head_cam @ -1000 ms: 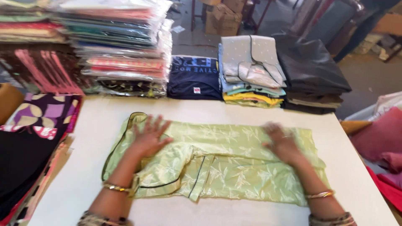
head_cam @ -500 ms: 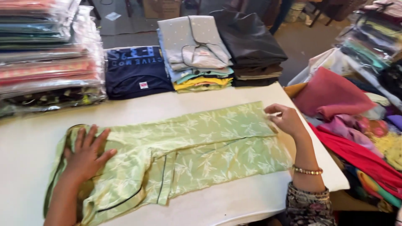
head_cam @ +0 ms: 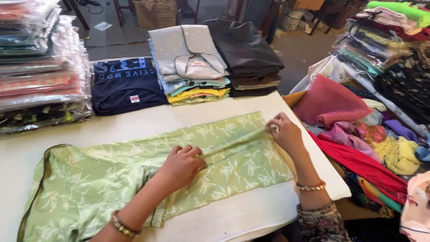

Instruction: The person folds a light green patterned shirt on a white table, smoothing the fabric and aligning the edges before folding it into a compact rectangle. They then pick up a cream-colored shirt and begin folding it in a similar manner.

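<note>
grip (head_cam: 286, 133) near folded stacks (head_cam: 190, 67)

One green garment (head_cam: 134, 179), two hands (left (head_cam: 181, 166), right (head_cam: 284, 132))

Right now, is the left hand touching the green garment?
Touching. The head view shows the left hand pressed flat on the green garment at its middle, fingers on a raised fold that the right hand pinches.
</note>
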